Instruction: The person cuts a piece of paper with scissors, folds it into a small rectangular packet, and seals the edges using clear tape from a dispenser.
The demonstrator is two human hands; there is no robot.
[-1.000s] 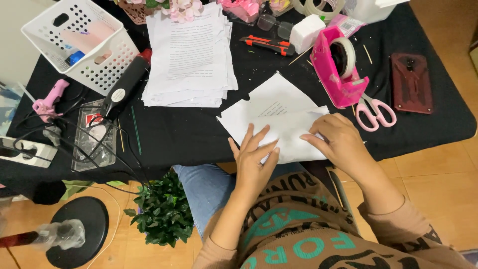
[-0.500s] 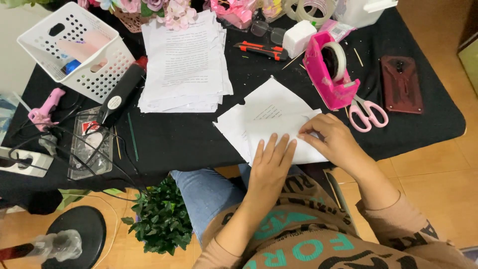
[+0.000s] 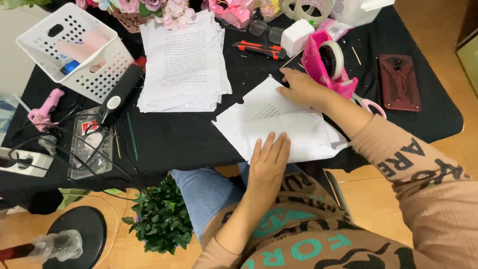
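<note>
Head: hands point(image 3: 269, 164) flatten paper point(image 3: 294, 132).

A clear plastic blister package point(image 3: 89, 147) lies flat near the left end of the black worktop point(image 3: 179, 139), rectangular, with a small red and white label point(image 3: 90, 126) at its upper end; black cables cross over it. On the black tool point(image 3: 122, 92) lying just beside it sits a small round white label point(image 3: 113, 102). A pink and white foil packet point(image 3: 332, 29) lies at the far edge, behind the pink tape dispenser point(image 3: 326, 62).
</note>
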